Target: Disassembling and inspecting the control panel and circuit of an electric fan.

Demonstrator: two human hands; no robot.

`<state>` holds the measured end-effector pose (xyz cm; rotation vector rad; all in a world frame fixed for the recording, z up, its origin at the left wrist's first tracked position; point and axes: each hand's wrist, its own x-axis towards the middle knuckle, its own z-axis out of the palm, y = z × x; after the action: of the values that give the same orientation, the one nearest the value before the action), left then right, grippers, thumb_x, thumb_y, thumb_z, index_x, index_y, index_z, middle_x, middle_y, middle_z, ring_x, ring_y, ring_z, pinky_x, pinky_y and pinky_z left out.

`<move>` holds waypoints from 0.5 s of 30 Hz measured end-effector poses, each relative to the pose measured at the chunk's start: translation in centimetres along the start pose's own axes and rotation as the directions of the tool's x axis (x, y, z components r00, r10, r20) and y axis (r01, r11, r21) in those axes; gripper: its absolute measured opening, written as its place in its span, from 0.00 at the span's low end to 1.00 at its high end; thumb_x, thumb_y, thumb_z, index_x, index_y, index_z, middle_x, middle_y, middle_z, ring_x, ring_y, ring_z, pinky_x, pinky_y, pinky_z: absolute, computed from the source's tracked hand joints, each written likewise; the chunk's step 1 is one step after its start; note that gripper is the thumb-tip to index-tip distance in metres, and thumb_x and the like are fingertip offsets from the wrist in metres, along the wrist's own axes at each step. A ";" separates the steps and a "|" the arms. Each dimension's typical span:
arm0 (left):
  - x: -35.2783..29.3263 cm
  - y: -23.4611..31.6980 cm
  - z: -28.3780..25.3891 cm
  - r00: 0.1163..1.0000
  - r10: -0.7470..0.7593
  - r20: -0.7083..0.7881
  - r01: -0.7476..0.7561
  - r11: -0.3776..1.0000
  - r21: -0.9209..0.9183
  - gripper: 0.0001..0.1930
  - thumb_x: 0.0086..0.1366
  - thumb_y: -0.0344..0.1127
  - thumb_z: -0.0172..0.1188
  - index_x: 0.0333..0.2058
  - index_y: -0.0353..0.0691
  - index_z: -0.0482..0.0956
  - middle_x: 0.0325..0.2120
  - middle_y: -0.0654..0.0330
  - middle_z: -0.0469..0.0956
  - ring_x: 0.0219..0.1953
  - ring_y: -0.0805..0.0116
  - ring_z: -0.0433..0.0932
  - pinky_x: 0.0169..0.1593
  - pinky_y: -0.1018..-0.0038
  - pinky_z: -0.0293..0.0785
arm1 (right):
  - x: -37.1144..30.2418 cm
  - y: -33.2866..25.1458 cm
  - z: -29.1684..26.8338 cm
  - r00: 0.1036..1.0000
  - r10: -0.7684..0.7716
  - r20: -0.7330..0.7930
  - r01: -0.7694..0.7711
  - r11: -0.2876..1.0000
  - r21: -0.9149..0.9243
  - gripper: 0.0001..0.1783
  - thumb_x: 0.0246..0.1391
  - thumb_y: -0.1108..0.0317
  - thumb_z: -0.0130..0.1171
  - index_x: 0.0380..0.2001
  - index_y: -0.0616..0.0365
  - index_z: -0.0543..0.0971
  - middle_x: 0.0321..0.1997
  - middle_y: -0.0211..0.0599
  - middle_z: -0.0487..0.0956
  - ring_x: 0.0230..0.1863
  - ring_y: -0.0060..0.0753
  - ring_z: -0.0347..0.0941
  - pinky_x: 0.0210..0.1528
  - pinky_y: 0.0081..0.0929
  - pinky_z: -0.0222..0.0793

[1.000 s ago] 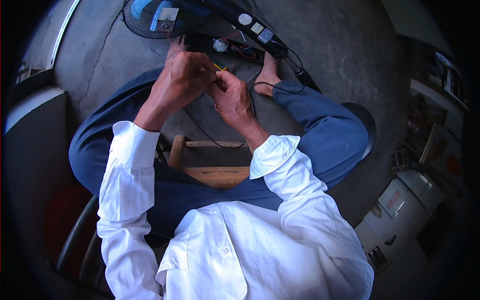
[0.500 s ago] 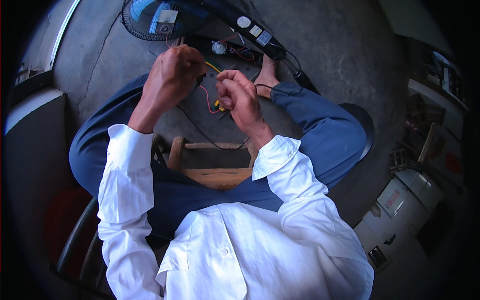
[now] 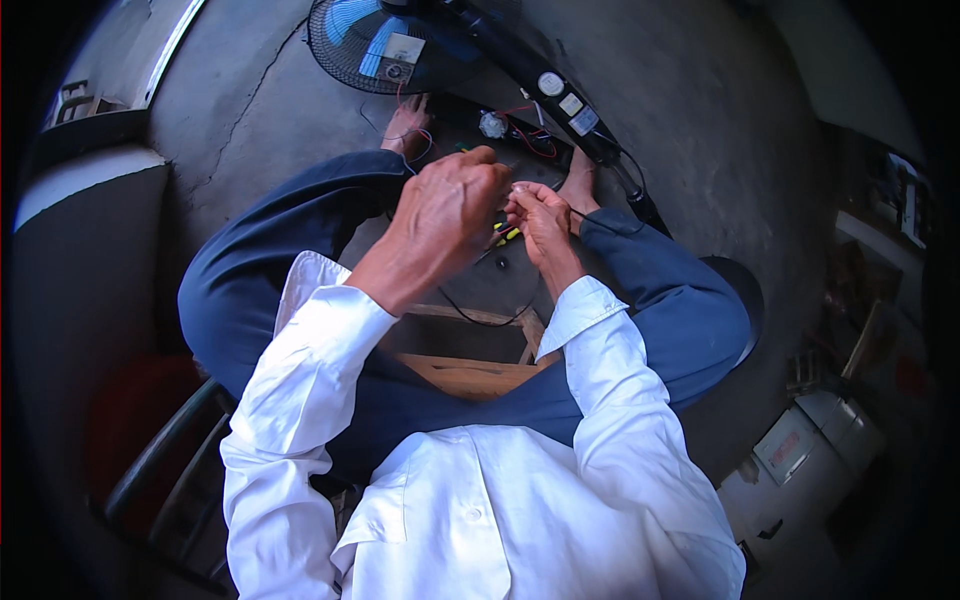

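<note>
My left hand (image 3: 445, 215) is closed in a fist, knuckles up, over the floor between my legs. What it grips is hidden behind the fingers. Close beside it, my right hand (image 3: 543, 228) pinches thumb and fingers together at something too small to make out. The two hands nearly touch. Below them on the floor lie tools with yellow-and-black handles (image 3: 508, 236), partly covered by my hands. Thin red and blue wires (image 3: 424, 148) run from a standing fan (image 3: 350, 50) toward my left hand. A black cable (image 3: 470, 318) loops across the floor under both hands.
The fan's black pole (image 3: 530, 80) lies slantwise ahead, beside a dark housing with a pale round part (image 3: 492, 125) and loose wires. My bare feet (image 3: 405, 125) flank the work. A wooden stool (image 3: 470, 375) is beneath my lap. White boxes (image 3: 790, 440) stand at the right.
My left hand has moved right and nearer to me, up against my right hand. The hands were apart before, with yellow-green and red wires showing between them. The whole view has shifted slightly.
</note>
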<state>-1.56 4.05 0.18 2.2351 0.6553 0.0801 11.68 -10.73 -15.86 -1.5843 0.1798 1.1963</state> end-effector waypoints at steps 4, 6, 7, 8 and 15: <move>0.4 0.9 0.9 0.998 0.066 -0.014 -0.065 0.996 0.058 0.10 0.51 0.25 0.64 0.34 0.34 0.81 0.35 0.51 0.78 0.40 0.51 0.80 0.38 0.61 0.79 | 3.8 0.7 -2.4 0.994 0.041 -0.105 -0.039 0.999 0.019 0.07 0.64 0.67 0.58 0.41 0.57 0.76 0.28 0.29 0.76 0.25 0.20 0.75 0.24 0.19 0.69; -0.3 0.9 0.9 0.997 0.068 -0.042 -0.066 0.997 0.032 0.09 0.51 0.23 0.63 0.34 0.34 0.80 0.34 0.52 0.76 0.40 0.51 0.79 0.39 0.61 0.77 | 5.2 1.0 -1.9 0.989 0.041 -0.141 -0.034 0.998 0.056 0.07 0.64 0.66 0.58 0.40 0.57 0.76 0.28 0.28 0.76 0.24 0.20 0.74 0.23 0.19 0.69; -0.2 1.2 1.1 0.993 0.088 -0.076 -0.088 0.996 -0.001 0.09 0.52 0.22 0.61 0.35 0.34 0.79 0.33 0.52 0.75 0.40 0.51 0.77 0.39 0.60 0.75 | 6.3 0.7 -2.6 0.982 0.025 -0.189 -0.008 0.996 0.092 0.07 0.65 0.66 0.58 0.39 0.57 0.75 0.27 0.28 0.76 0.24 0.20 0.73 0.23 0.19 0.69; 0.0 1.6 1.2 0.992 0.097 -0.077 -0.098 0.995 -0.016 0.09 0.52 0.22 0.61 0.35 0.34 0.79 0.33 0.52 0.75 0.40 0.51 0.77 0.39 0.60 0.75 | 7.5 1.0 -3.6 0.982 -0.032 -0.187 0.040 0.998 0.041 0.07 0.65 0.65 0.58 0.39 0.56 0.75 0.26 0.28 0.75 0.23 0.20 0.72 0.22 0.19 0.69; -0.6 2.2 1.4 0.994 0.104 0.021 -0.104 0.994 0.032 0.09 0.54 0.21 0.59 0.36 0.30 0.79 0.34 0.51 0.74 0.39 0.54 0.76 0.39 0.64 0.76 | 10.2 0.6 -4.2 0.950 -0.072 -0.304 0.048 0.995 -0.088 0.05 0.64 0.67 0.57 0.38 0.57 0.77 0.26 0.29 0.75 0.23 0.19 0.73 0.25 0.18 0.69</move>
<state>-0.76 1.60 0.85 2.2984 0.5331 0.1002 18.74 -9.78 -24.37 -1.8290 0.2851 0.9144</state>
